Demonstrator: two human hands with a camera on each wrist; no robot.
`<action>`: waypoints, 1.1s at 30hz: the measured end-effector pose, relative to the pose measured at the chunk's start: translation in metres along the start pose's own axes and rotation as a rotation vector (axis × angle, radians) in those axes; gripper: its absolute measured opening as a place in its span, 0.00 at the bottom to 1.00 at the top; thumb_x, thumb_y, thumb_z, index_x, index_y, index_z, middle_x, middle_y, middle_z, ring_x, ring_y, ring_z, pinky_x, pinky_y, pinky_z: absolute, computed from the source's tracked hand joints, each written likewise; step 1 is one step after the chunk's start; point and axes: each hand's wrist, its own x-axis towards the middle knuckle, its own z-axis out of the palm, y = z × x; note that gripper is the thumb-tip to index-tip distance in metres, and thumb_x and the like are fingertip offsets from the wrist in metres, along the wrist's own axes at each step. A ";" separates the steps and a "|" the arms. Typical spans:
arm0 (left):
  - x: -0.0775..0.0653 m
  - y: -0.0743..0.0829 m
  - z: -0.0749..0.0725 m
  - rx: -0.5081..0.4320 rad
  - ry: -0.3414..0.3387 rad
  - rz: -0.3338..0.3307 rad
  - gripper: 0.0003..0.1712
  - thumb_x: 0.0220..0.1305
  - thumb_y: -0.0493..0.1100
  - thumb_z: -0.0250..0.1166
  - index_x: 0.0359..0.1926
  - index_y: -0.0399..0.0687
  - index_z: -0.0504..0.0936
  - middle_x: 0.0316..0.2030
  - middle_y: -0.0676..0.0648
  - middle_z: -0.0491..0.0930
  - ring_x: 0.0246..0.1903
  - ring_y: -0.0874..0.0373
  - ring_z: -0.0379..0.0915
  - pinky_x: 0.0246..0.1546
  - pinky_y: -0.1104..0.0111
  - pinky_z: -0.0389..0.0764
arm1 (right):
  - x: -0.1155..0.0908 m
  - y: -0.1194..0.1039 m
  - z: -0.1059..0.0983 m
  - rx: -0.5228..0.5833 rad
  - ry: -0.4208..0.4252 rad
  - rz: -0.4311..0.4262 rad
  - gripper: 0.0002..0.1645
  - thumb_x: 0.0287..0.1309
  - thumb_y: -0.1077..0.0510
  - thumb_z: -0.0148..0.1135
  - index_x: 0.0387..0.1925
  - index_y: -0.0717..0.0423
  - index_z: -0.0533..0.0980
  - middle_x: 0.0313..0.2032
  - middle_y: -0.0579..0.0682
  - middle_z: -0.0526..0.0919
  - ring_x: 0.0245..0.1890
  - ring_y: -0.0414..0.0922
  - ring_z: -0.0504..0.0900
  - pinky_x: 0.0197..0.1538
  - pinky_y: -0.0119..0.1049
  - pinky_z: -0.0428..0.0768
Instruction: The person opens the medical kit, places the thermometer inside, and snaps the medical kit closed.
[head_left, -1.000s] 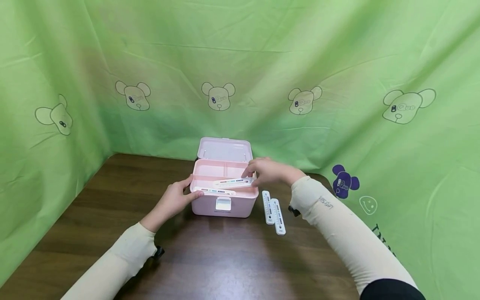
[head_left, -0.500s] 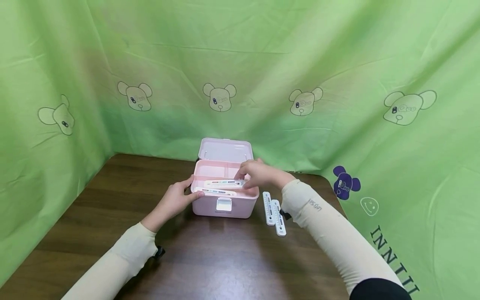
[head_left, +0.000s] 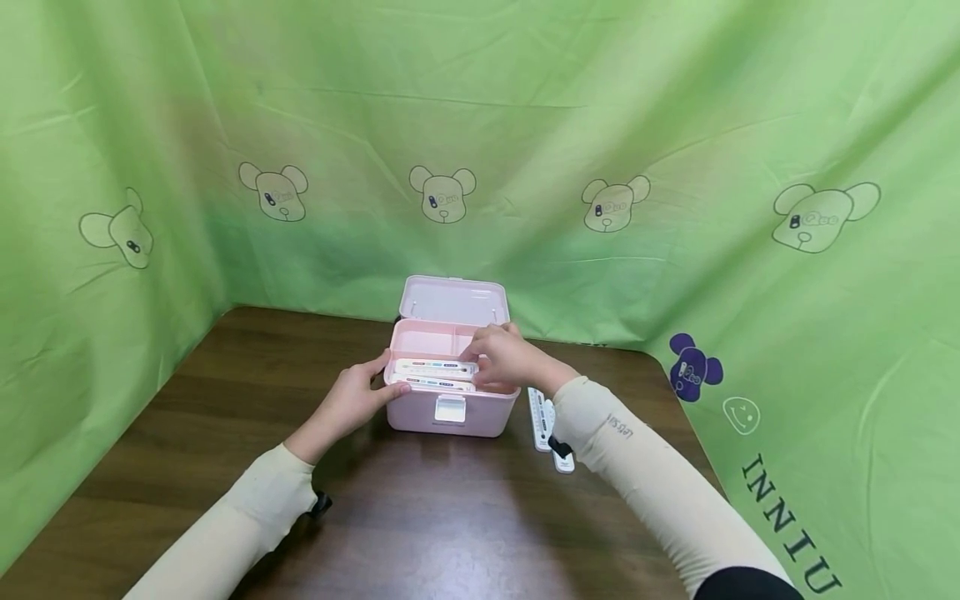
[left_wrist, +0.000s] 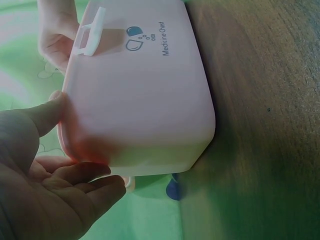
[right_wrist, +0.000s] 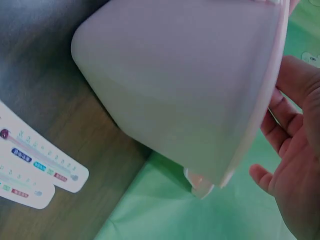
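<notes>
A pink medicine chest point(head_left: 491, 417) stands with its lid up in the head view. My left hand point(head_left: 352, 400) holds its front left corner, thumb on the front rim and fingers along the side, as the left wrist view confirms. Over the chest, my right hand point(head_left: 510, 357) pinches the right end of a white thermometer point(head_left: 427, 367). It lies lengthwise just behind a second white thermometer point(head_left: 431, 383) at the front wall. In the right wrist view the chest wall hides the right fingertips.
Two more white thermometers point(head_left: 539, 421) lie on the wooden table point(head_left: 450, 517) right of the chest, partly under the right forearm. A divider point(head_left: 453, 340) splits the chest's rear section. Green printed cloth point(head_left: 525, 100) hangs behind and at both sides.
My right hand has moved left with the thermometer, which now lies nearly parallel to the front one. The left hand stays on the chest corner.
</notes>
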 end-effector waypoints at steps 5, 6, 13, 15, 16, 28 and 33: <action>0.000 0.001 0.000 0.005 0.002 0.005 0.48 0.66 0.55 0.72 0.75 0.34 0.62 0.72 0.36 0.65 0.69 0.43 0.67 0.63 0.49 0.76 | 0.000 -0.004 0.004 -0.049 0.006 -0.013 0.23 0.47 0.56 0.75 0.50 0.45 0.88 0.36 0.42 0.81 0.45 0.44 0.77 0.59 0.55 0.63; 0.000 0.001 0.000 0.007 0.003 0.008 0.48 0.66 0.55 0.71 0.75 0.33 0.62 0.72 0.36 0.65 0.69 0.43 0.67 0.63 0.49 0.76 | 0.000 -0.004 0.004 -0.054 0.008 -0.016 0.23 0.47 0.57 0.75 0.50 0.45 0.88 0.36 0.42 0.81 0.45 0.44 0.77 0.59 0.55 0.63; 0.000 0.001 0.000 0.012 0.005 0.012 0.48 0.66 0.55 0.71 0.75 0.34 0.62 0.72 0.36 0.66 0.69 0.43 0.68 0.62 0.49 0.76 | -0.002 -0.007 0.005 -0.066 0.021 -0.022 0.23 0.49 0.60 0.70 0.50 0.45 0.88 0.34 0.41 0.79 0.44 0.44 0.77 0.63 0.57 0.62; 0.000 0.001 0.000 0.009 0.003 0.008 0.48 0.66 0.55 0.71 0.75 0.34 0.62 0.72 0.36 0.66 0.69 0.43 0.67 0.62 0.49 0.76 | -0.003 -0.008 0.006 -0.076 0.028 -0.026 0.23 0.50 0.61 0.69 0.49 0.45 0.88 0.33 0.41 0.79 0.45 0.45 0.77 0.65 0.58 0.61; 0.000 0.001 0.000 0.009 0.003 0.005 0.48 0.66 0.55 0.71 0.75 0.34 0.62 0.72 0.36 0.65 0.69 0.43 0.67 0.62 0.49 0.76 | -0.003 -0.008 0.007 -0.087 0.033 -0.029 0.22 0.50 0.61 0.69 0.49 0.44 0.88 0.33 0.41 0.79 0.45 0.45 0.77 0.65 0.60 0.61; 0.001 -0.002 -0.002 0.013 0.013 0.005 0.48 0.65 0.56 0.72 0.75 0.35 0.62 0.72 0.37 0.66 0.69 0.44 0.68 0.61 0.50 0.77 | -0.012 -0.014 0.002 -0.063 0.107 0.052 0.16 0.54 0.58 0.68 0.46 0.44 0.88 0.41 0.40 0.89 0.54 0.46 0.79 0.72 0.62 0.56; 0.001 -0.002 -0.002 0.012 0.006 -0.007 0.49 0.65 0.57 0.72 0.75 0.35 0.63 0.72 0.37 0.66 0.69 0.45 0.68 0.61 0.50 0.78 | -0.032 -0.010 -0.008 0.020 0.210 0.060 0.12 0.63 0.58 0.67 0.47 0.49 0.87 0.47 0.45 0.89 0.56 0.49 0.81 0.70 0.59 0.58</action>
